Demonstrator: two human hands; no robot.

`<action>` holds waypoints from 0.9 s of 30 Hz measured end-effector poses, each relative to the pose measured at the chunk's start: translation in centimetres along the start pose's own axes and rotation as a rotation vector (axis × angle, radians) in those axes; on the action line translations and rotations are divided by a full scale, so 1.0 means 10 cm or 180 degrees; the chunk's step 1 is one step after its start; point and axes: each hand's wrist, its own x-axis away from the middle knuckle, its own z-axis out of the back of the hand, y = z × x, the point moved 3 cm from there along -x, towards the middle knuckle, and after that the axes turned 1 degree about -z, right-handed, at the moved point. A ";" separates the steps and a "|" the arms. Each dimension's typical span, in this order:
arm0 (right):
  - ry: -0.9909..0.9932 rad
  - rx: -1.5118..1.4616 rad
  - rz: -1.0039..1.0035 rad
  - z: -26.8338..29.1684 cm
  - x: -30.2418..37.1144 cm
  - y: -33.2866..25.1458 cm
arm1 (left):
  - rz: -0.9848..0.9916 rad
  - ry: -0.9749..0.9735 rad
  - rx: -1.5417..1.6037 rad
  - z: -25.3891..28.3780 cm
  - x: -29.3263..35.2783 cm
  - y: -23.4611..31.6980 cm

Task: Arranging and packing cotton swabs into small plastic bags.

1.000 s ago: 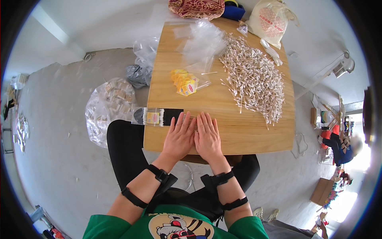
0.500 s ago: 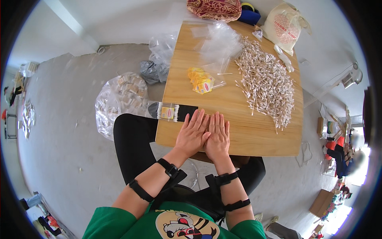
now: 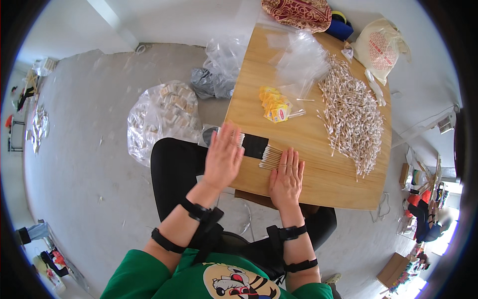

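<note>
My left hand [image 3: 224,157] is stretched flat, slightly blurred, over a row of cotton swabs [image 3: 242,140] at the left end of a black strip [image 3: 256,147]; it hides most of that row. Flat on the table at the strip's other side, my right hand [image 3: 287,180] rests its fingers at the right end of a second row of cotton swabs [image 3: 270,156], laid side by side. Beyond the strip lie several yellow printed cards [image 3: 275,103], overlapping, with a few loose swabs [image 3: 297,113] beside them.
A large heap of cotton swabs [image 3: 353,117] covers the right of the wooden table [image 3: 323,187]. Clear plastic bags [image 3: 303,60] lie at the far side, near a cream bag [image 3: 383,50]. On the floor at left stands a clear sack of small packs [image 3: 162,117].
My hands were side by side on the near swab row. The left has moved left over the other row, and the right sits farther right, uncovering swabs. The view has shifted.
</note>
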 end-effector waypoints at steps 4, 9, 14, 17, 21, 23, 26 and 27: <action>-0.0009 0.0040 0.0067 -0.04 -0.07 -0.05 | 0.0229 0.0100 -0.0347 0.23 -0.10 -0.35; -0.0085 -0.0053 0.0124 -0.09 -0.21 -0.23 | 0.0234 0.0060 0.0568 0.21 -0.08 -0.43; -0.0029 -0.0126 0.0230 -0.10 -0.31 -0.41 | 0.0387 0.0151 0.1440 0.20 -0.14 -0.35; -0.0017 -0.0113 0.0230 -0.09 -0.31 -0.45 | 0.0381 0.0116 0.1669 0.19 -0.15 -0.35; 0.0005 -0.0114 0.0220 -0.10 -0.31 -0.47 | 0.0232 -0.0056 0.0916 0.19 -0.14 -0.41; 0.0037 -0.0140 0.0218 -0.11 -0.32 -0.47 | 0.0093 -0.0110 0.0399 0.19 -0.15 -0.42; 0.0003 -0.0108 0.0187 -0.11 -0.32 -0.46 | -0.0190 -0.0447 -0.0350 0.18 -0.14 -0.39; 0.0037 -0.0147 0.0209 -0.10 -0.32 -0.46 | -0.0302 -0.0454 -0.0359 0.20 -0.14 -0.34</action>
